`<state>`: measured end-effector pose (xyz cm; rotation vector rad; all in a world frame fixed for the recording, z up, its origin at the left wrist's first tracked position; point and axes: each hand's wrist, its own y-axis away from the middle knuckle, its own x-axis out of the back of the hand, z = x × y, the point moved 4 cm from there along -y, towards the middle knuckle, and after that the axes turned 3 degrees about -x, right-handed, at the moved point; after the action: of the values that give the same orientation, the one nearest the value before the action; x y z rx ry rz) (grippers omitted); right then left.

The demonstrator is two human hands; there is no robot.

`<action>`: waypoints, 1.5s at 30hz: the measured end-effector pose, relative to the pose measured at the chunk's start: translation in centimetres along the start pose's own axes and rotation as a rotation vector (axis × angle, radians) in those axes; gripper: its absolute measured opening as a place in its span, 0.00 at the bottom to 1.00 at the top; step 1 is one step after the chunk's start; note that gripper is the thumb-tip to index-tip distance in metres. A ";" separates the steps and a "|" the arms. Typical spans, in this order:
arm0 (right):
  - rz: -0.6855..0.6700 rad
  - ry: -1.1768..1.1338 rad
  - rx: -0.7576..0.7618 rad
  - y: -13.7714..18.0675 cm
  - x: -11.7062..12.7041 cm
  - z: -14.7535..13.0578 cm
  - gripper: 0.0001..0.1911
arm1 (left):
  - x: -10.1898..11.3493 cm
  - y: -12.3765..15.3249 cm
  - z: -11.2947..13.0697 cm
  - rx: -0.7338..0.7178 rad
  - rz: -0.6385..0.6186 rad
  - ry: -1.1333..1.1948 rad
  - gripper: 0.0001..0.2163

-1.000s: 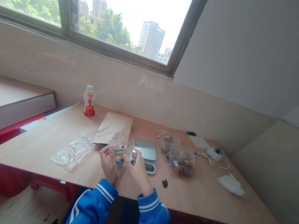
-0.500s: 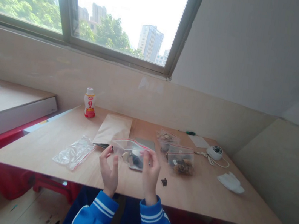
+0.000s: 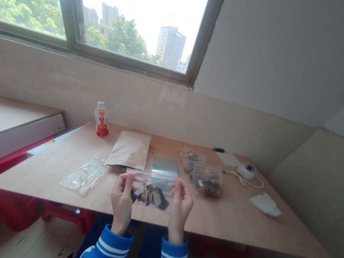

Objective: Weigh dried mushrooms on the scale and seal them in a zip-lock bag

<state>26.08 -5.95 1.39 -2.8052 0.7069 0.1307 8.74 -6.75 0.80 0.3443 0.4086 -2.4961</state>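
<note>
Between both hands hangs a clear zip bag [image 3: 151,196] holding dark and pale dried pieces and a small white label. My left hand [image 3: 123,195] pinches the bag's top left corner between thumb and fingers. At the top right corner, my right hand [image 3: 182,201] grips it the same way. The red-edged top strip runs straight from one hand to the other. Just behind the bag lies a flat silver scale-like plate [image 3: 165,165], its near part covered by the bag. A brown paper pouch [image 3: 130,148] lies beyond my left hand.
Filled zip bags [image 3: 207,183] sit right of centre, with clear plastic bags [image 3: 85,176] at left. A white and red bottle [image 3: 101,119] stands at the back. A white round device [image 3: 246,171] with a cord, a white tissue [image 3: 265,204] and a green-handled tool [image 3: 219,150] are at right.
The bag's mouth gaped before; now its top edge is pulled straight. My left hand has closed on its corner, and my right hand has moved right. The dark scrap on the table no longer shows.
</note>
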 end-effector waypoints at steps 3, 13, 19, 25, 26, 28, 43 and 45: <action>-0.016 -0.023 -0.019 -0.1 0.1 0.2 0.20 | 0.3 0.1 0.2 0.036 -0.031 0.001 0.15; 0.054 -0.021 0.026 -0.5 2.8 0.4 0.20 | -1.9 2.1 0.6 -0.012 -0.129 0.017 0.13; 0.044 -0.017 0.037 -0.7 3.3 0.0 0.21 | -2.1 2.2 0.5 -0.008 -0.119 0.024 0.13; 0.039 -0.007 0.027 -0.8 3.7 -0.1 0.21 | -1.7 2.0 0.7 0.020 -0.158 -0.027 0.14; 0.041 -0.010 0.030 -0.8 3.8 -0.1 0.21 | -1.7 2.1 0.6 0.019 -0.162 -0.029 0.14; 0.047 -0.012 0.041 -0.7 3.9 -0.1 0.21 | -1.5 2.2 0.5 0.011 -0.161 -0.037 0.14; 0.047 0.156 0.136 -0.9 4.1 -0.2 0.17 | 0.5 0.2 0.0 -0.012 -0.188 -0.259 0.16; 0.038 0.153 0.139 -0.8 4.0 -0.4 0.16 | 0.9 0.1 0.1 -0.017 -0.169 -0.296 0.16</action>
<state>29.96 -7.16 1.33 -2.6907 0.7718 -0.1235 8.05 -7.34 0.55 -0.0711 0.3491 -2.6520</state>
